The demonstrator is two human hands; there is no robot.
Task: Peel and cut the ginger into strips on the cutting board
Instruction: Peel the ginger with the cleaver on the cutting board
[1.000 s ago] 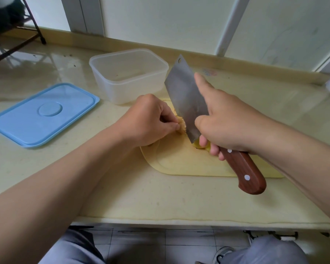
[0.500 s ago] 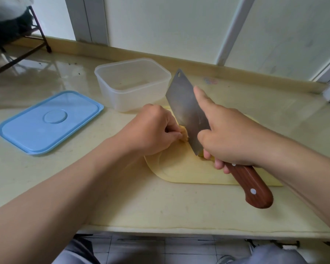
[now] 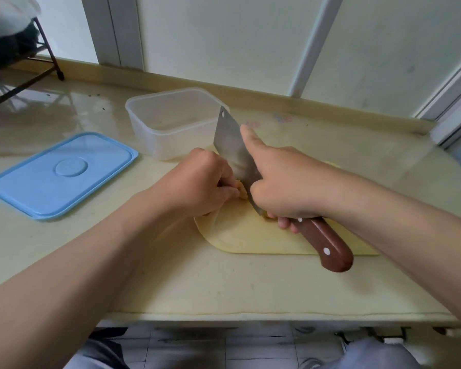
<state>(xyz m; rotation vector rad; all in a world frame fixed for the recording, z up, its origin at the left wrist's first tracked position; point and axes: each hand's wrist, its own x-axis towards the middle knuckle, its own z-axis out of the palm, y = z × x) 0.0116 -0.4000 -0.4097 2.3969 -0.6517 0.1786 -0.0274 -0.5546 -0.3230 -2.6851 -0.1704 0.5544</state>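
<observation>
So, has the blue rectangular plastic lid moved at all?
No. The blue plastic lid keeps its spot left of the clear plastic container, same gap; only the camera shifted.

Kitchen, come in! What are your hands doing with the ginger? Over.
Left hand pinning ginger on cutting board. Right hand gripping cleaver, forefinger along blade, edge at ginger. Tub and blue lid off the board, out of the way.
</observation>
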